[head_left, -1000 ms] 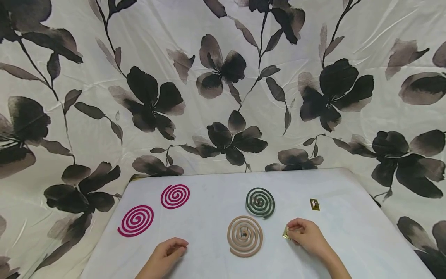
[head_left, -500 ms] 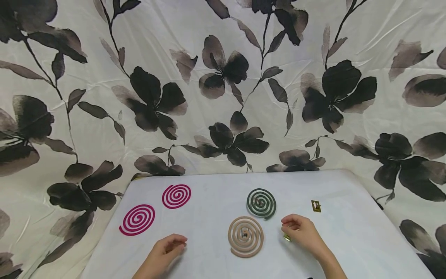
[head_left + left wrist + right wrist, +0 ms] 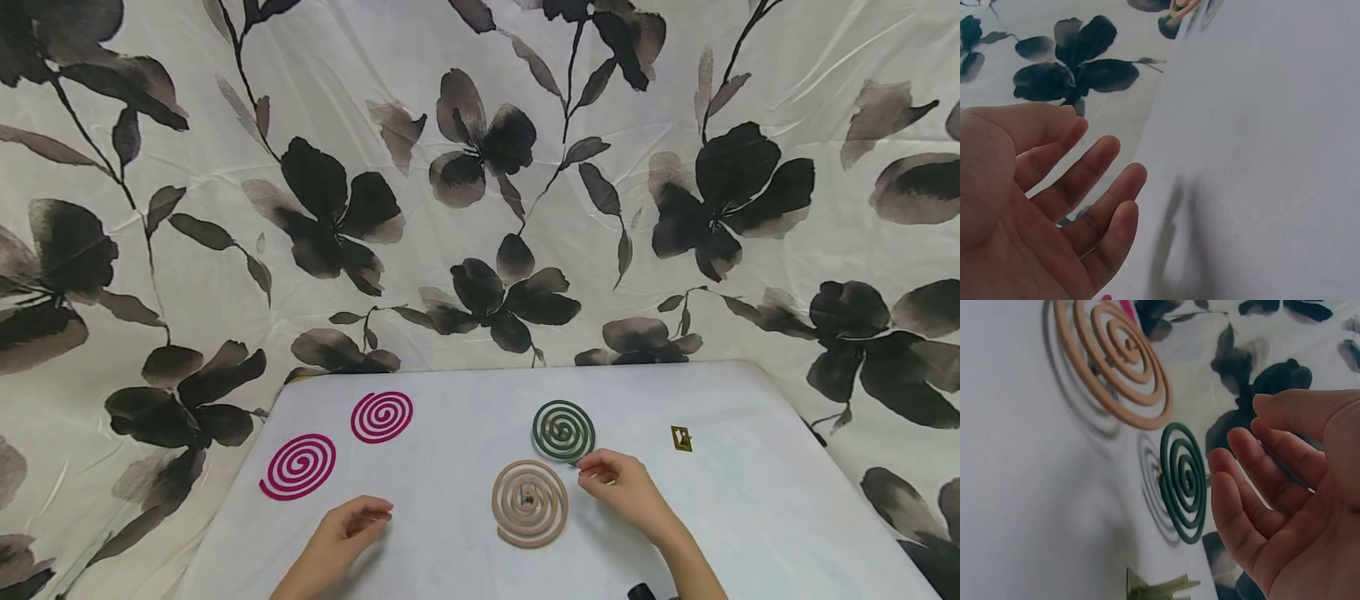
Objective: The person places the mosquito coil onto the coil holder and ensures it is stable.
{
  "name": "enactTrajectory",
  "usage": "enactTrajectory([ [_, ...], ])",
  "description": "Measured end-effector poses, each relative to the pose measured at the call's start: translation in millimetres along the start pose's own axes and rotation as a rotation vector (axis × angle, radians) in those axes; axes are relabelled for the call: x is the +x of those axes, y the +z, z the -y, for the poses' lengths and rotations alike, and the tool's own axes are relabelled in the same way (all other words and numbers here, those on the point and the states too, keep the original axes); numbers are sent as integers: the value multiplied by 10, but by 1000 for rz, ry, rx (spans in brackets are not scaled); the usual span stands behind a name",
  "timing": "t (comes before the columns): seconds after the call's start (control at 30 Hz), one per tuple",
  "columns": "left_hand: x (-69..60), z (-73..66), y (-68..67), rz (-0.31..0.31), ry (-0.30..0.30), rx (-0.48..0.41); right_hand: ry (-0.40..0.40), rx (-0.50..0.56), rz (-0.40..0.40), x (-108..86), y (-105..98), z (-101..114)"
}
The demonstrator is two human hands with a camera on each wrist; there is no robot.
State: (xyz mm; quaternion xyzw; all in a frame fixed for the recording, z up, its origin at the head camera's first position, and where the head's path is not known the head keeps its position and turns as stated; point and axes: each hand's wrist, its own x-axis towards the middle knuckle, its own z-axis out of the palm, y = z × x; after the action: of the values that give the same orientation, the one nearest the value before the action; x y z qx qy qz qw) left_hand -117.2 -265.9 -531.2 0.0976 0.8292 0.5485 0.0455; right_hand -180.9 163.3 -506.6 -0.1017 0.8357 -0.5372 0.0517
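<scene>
My right hand (image 3: 618,492) is between the green mosquito coil (image 3: 563,431) and the brown mosquito coil (image 3: 529,504). Its fingertips overlap the green coil's outer end in the head view. Seen from the right wrist, the relaxed fingers hold nothing, and the green coil (image 3: 1183,484) looks apart from them. Both coils sit raised, casting shadows beneath; a small metal piece shows at the brown coil's centre. A brass-coloured metal coil stand (image 3: 1159,589) stands low in the right wrist view. My left hand (image 3: 333,537) hovers over the table, fingers loosely bent, holding nothing.
Two magenta coils, a front one (image 3: 298,467) and a back one (image 3: 382,417), lie on the left of the white table (image 3: 450,433). A flat gold metal stand (image 3: 681,438) lies at the right. Floral cloth (image 3: 480,208) hangs behind. Something black (image 3: 641,592) shows at the bottom edge.
My right hand has let go of the small gold stand and moved left towards the green coil. That stand no longer shows in the head view. My left hand has drifted slightly left.
</scene>
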Motion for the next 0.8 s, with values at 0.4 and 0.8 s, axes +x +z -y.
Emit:
enactTrajectory([
  [0.4, 5, 75, -104, -22, -10, 36, -68, 12, 53, 113, 150, 172],
  [0.8, 28, 65, -208, -58, -23, 70, -125, 45, 102, 270, 345, 315],
])
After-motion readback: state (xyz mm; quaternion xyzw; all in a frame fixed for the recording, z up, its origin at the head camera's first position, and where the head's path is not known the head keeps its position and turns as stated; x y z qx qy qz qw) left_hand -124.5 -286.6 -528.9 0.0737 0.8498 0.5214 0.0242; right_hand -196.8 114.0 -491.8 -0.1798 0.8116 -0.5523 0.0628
